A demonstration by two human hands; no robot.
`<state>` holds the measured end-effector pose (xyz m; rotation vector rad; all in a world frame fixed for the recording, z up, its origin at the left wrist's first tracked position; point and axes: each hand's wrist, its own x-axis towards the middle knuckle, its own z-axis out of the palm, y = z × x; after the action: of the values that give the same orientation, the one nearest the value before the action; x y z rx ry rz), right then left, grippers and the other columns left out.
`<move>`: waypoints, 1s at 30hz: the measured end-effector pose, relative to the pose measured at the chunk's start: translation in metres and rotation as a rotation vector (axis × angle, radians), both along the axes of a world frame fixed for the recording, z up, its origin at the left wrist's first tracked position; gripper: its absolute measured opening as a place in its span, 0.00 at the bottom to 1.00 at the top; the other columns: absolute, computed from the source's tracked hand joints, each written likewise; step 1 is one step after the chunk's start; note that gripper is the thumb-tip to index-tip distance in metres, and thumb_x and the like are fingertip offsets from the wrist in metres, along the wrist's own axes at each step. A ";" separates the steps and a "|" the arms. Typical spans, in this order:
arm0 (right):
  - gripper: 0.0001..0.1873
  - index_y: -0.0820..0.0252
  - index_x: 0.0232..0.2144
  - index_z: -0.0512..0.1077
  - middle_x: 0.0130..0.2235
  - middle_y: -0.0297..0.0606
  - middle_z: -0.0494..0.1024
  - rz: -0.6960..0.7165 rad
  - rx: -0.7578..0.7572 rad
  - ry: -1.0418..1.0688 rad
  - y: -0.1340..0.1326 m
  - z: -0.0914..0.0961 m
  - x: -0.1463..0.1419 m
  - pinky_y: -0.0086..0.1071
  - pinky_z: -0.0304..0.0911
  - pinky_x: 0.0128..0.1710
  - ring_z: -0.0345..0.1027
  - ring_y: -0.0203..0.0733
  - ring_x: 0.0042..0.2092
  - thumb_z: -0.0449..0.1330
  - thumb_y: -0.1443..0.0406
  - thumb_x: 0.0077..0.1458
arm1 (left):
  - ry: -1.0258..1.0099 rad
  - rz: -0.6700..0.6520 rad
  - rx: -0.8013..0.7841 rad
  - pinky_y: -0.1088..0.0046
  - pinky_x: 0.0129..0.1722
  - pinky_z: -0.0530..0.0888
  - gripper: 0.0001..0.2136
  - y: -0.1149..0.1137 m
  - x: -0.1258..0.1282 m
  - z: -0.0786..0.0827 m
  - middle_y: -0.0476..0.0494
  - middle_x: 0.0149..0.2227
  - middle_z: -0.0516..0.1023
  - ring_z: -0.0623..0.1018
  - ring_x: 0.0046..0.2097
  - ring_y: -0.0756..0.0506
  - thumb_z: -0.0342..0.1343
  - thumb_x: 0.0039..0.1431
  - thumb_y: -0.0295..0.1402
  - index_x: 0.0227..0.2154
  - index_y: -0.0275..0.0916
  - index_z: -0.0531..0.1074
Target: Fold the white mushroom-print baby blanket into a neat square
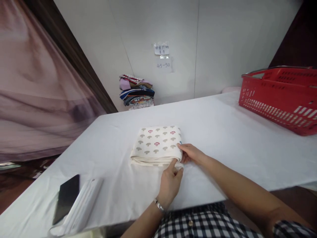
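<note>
A folded cream cloth with a mushroom print (156,143) lies in the middle of the white-covered table (223,132). My left hand (170,183), with a bracelet at the wrist, pinches the cloth's near right corner between thumb and fingers. My right hand (190,153) grips the cloth's right edge, fingers curled under it. Both hands meet at that near right corner.
A red plastic basket (279,96) stands at the table's far right. A stack of folded clothes (136,91) sits against the back wall. A dark phone (66,198) and a white folded item (83,205) lie at the near left. A pink curtain (37,82) hangs on the left.
</note>
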<state>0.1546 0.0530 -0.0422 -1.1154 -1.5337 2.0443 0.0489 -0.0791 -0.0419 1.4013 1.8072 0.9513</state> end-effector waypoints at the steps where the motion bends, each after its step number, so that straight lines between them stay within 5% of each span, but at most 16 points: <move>1: 0.24 0.62 0.27 0.65 0.21 0.35 0.71 -0.009 0.075 -0.064 -0.002 0.004 0.002 0.26 0.59 0.17 0.65 0.34 0.20 0.50 0.46 0.53 | 0.013 -0.005 0.005 0.76 0.24 0.60 0.21 -0.001 -0.001 0.000 0.59 0.16 0.60 0.62 0.20 0.52 0.49 0.55 0.35 0.52 0.40 0.62; 7: 0.22 0.56 0.38 0.62 0.24 0.28 0.68 -0.101 0.808 -0.364 -0.034 0.019 0.010 0.30 0.56 0.27 0.62 0.36 0.26 0.56 0.47 0.48 | 0.122 -0.033 0.036 0.75 0.25 0.60 0.19 -0.002 -0.006 -0.002 0.57 0.18 0.64 0.65 0.22 0.51 0.48 0.54 0.32 0.51 0.42 0.63; 13: 0.24 0.55 0.48 0.58 0.28 0.31 0.70 0.042 0.904 -0.481 -0.046 0.014 0.004 0.29 0.54 0.28 0.64 0.39 0.29 0.52 0.51 0.52 | 0.161 -0.072 0.071 0.75 0.25 0.62 0.11 -0.006 -0.030 0.005 0.54 0.20 0.69 0.67 0.23 0.51 0.49 0.54 0.33 0.39 0.42 0.71; 18: 0.18 0.54 0.47 0.60 0.34 0.35 0.69 0.040 1.134 -0.659 -0.049 0.011 0.004 0.28 0.51 0.27 0.63 0.39 0.31 0.50 0.58 0.55 | 0.449 0.357 0.269 0.69 0.39 0.68 0.13 -0.014 -0.100 0.022 0.46 0.35 0.74 0.72 0.37 0.47 0.49 0.55 0.34 0.43 0.41 0.69; 21: 0.17 0.55 0.47 0.61 0.39 0.40 0.67 -0.027 1.336 -0.715 -0.054 0.013 -0.003 0.28 0.49 0.25 0.62 0.41 0.37 0.49 0.62 0.54 | 0.564 0.483 0.287 0.63 0.49 0.66 0.20 -0.015 -0.139 0.025 0.38 0.49 0.68 0.68 0.50 0.41 0.51 0.52 0.35 0.49 0.37 0.64; 24: 0.17 0.57 0.46 0.62 0.41 0.41 0.65 -0.033 1.416 -0.712 -0.055 0.015 -0.012 0.28 0.49 0.24 0.60 0.42 0.40 0.49 0.67 0.52 | 0.547 0.447 0.204 0.60 0.54 0.62 0.26 -0.013 -0.156 0.021 0.36 0.55 0.63 0.62 0.56 0.39 0.52 0.51 0.35 0.55 0.36 0.58; 30: 0.16 0.59 0.45 0.62 0.40 0.39 0.65 -0.042 1.449 -0.664 -0.050 0.011 -0.017 0.27 0.52 0.24 0.61 0.35 0.32 0.46 0.70 0.54 | 0.476 0.313 0.033 0.65 0.55 0.62 0.30 -0.003 -0.154 0.018 0.39 0.63 0.50 0.58 0.60 0.40 0.54 0.49 0.36 0.57 0.43 0.56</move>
<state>0.1376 0.0034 -0.0309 -1.0623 -2.4544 0.0869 -0.1048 -0.0819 -0.0243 1.4811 2.4291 0.8474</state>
